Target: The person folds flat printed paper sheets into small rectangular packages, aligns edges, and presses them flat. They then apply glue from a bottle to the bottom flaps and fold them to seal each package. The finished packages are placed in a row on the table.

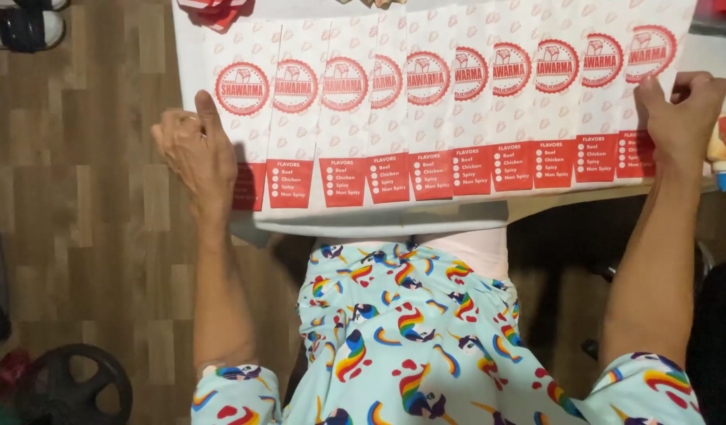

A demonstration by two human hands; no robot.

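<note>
Several white paper sleeves (426, 118) with red round emblems and red lower panels lie overlapped in a fanned row across a white table (379, 219). My left hand (194, 149) rests on the leftmost sleeve, thumb pressing near its emblem, fingers curled at the row's left edge. At the other end, my right hand (681, 106) presses on the rightmost sleeve with thumb on the paper and fingers bent over the edge. Both hands hold the row down at its two ends.
A glue bottle (723, 153) with a blue tip lies at the table's right edge. Red paper scraps (215, 12) sit at the top left. Wooden floor (88, 197) lies to the left, with sandals (25, 27) and a dark round weight (72, 386).
</note>
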